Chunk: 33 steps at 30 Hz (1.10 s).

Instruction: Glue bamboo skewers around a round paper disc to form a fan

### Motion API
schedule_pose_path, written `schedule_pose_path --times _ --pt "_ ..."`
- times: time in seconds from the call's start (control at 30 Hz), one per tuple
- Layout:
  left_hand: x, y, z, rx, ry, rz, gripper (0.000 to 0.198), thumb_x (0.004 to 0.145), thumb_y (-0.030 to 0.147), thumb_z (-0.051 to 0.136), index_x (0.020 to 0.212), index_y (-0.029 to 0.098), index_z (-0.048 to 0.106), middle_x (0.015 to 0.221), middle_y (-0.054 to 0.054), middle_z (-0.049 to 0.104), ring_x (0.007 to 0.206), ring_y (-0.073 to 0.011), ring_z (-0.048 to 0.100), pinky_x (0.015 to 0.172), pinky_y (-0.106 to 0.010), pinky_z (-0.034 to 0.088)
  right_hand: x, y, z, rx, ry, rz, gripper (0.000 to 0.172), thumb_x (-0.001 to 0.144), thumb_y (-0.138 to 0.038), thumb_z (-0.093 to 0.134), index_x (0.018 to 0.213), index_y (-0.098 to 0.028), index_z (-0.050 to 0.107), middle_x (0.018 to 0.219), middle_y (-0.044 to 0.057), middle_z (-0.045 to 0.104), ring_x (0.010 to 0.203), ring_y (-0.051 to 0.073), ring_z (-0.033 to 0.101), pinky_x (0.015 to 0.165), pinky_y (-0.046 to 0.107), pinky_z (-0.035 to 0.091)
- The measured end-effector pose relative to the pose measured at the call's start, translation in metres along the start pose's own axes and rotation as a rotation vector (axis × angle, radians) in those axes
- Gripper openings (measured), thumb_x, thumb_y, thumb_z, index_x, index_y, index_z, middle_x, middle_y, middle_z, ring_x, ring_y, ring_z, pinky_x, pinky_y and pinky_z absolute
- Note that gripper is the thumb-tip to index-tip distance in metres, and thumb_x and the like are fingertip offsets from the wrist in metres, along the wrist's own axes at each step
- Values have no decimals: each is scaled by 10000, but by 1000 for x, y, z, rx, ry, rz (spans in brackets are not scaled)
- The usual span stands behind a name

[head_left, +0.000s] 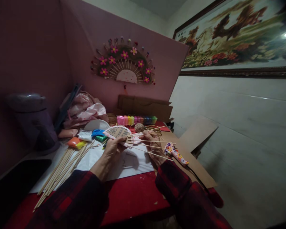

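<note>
My left hand (113,149) grips a small half-round cardboard piece (120,133) with a pink-and-white cloth edge, thumb on top. Several thin wooden sticks (152,153) fan out from its edge toward the right. Close by, my right hand (155,145) is closed with its fingertips at one of these sticks, near the cardboard; the fingers are partly hidden behind the sticks. Just right of that hand lies a flower-patterned glue gun (177,155) with a dark cord. A bundle of loose wooden sticks (59,171) rests on the left, near my left forearm.
White paper (133,165) covers part of the red table (133,197). Behind are colored clay packs (137,120), a twine ball (139,128) and bagged clay (74,143). A purple container (35,124) stands left. A flowered stick fan (125,62) hangs on the pink panel.
</note>
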<state>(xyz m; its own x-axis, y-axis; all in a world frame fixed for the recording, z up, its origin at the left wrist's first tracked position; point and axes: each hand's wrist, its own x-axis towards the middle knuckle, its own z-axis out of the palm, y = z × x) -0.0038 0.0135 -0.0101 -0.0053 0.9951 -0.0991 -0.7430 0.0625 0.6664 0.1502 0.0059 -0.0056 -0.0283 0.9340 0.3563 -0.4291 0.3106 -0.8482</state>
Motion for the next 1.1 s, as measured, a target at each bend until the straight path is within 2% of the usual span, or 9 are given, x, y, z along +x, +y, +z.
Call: schedule_pose_path --times 0.13,0.3,0.43,0.67,0.83,1.0,1.1 --pt "-1 1 1 -2 13 -6 221 587 -32 622 766 97 603 672 -52 671 566 -154 627 536 -285 560 6 7 -10 20 19 49 282 696 -465 707 831 -277 545 663 -21 612 575 157 577 500 297 466" --pt "1 0 0 9 37 7 292 579 -42 635 818 121 597 695 -32 670 579 -147 629 562 -284 566 11 14 -21 10 -18 86 288 681 -420 744 826 -268 547 685 -18 628 578 149 570 543 298 471" --pt "1 -2 -1 16 31 27 356 564 -49 637 856 148 589 697 -20 664 579 -156 624 533 -303 563 9 11 -21 -10 0 78 298 698 -474 715 804 -248 552 642 2 628 530 155 540 524 318 459" --pt "-1 -3 -1 28 21 10 229 571 -21 645 725 128 563 604 -14 610 526 -132 568 469 -259 520 8 12 -19 -81 4 49 289 707 -493 689 722 -252 531 674 35 646 567 179 566 560 351 454" --pt "4 -5 -5 36 8 15 234 591 -13 642 769 123 573 641 -33 628 552 -148 586 499 -291 544 6 11 -19 -122 -22 87 345 695 -570 659 698 -255 518 602 43 618 624 212 589 504 335 424" --pt "6 -6 -7 43 -24 16 299 597 -17 632 855 130 591 721 -49 666 606 -174 630 536 -323 566 6 11 -19 -57 -82 100 308 714 -522 670 693 -253 522 581 31 604 632 208 588 510 333 424" --pt "6 -5 -8 51 -33 24 312 610 -13 631 881 135 589 705 -36 663 607 -174 640 565 -335 575 8 11 -18 -65 -73 61 269 713 -471 686 702 -251 532 593 29 606 654 209 592 525 332 431"
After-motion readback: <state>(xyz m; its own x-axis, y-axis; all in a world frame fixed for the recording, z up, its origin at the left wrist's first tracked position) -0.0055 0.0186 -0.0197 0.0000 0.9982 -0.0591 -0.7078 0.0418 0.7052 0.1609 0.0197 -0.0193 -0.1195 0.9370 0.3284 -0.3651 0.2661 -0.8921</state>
